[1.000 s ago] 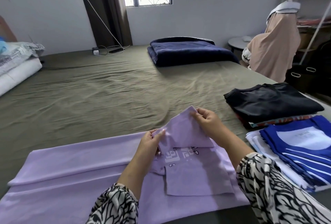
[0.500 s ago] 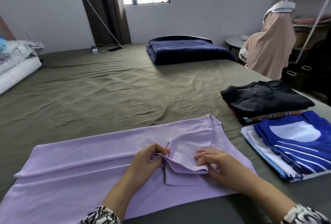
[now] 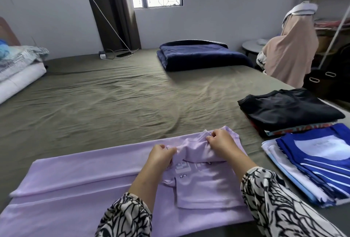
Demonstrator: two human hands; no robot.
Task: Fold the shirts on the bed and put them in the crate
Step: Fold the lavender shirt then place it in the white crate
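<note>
Lilac knit shirt point(image 3: 75, 176), soft and long-folded, is spread on the olive bed sheet point(image 3: 113, 100); its bunched sleeve is pinched by left hand point(image 3: 161, 156) and right hand point(image 3: 220, 142), fingers curled.

Lilac shirt point(image 3: 75, 176) spread on olive bed point(image 3: 113, 100), sleeve bunched between left hand point(image 3: 161, 156) and right hand point(image 3: 220, 142), both pinching fabric. Folded black shirt point(image 3: 287, 107) and blue shirt point(image 3: 322, 153) stacked at right.

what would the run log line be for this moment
step: folding sleeve | left hand: pinches lilac shirt | right hand: grips same sleeve | folded piles: right on bed | crate: not seen
</note>
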